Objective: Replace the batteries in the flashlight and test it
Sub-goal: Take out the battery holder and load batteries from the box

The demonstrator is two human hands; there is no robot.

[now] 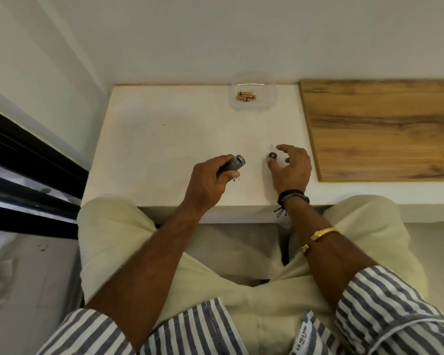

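My left hand (208, 178) grips a grey flashlight body (235, 163) above the white table (164, 139), its open end pointing up and right. A small dark end cap (272, 156) is pinched between the thumb and forefinger of my right hand (291, 167), at or just above the table surface. The two hands are apart, with a gap of bare table between them. Several copper-coloured batteries (246, 96) lie in a clear plastic container (253, 92) at the far edge of the table.
A wooden board (379, 126) covers the surface to the right of the white table. White walls stand behind and to the left. A dark window frame (23, 160) runs along the left. My knees sit under the table's near edge.
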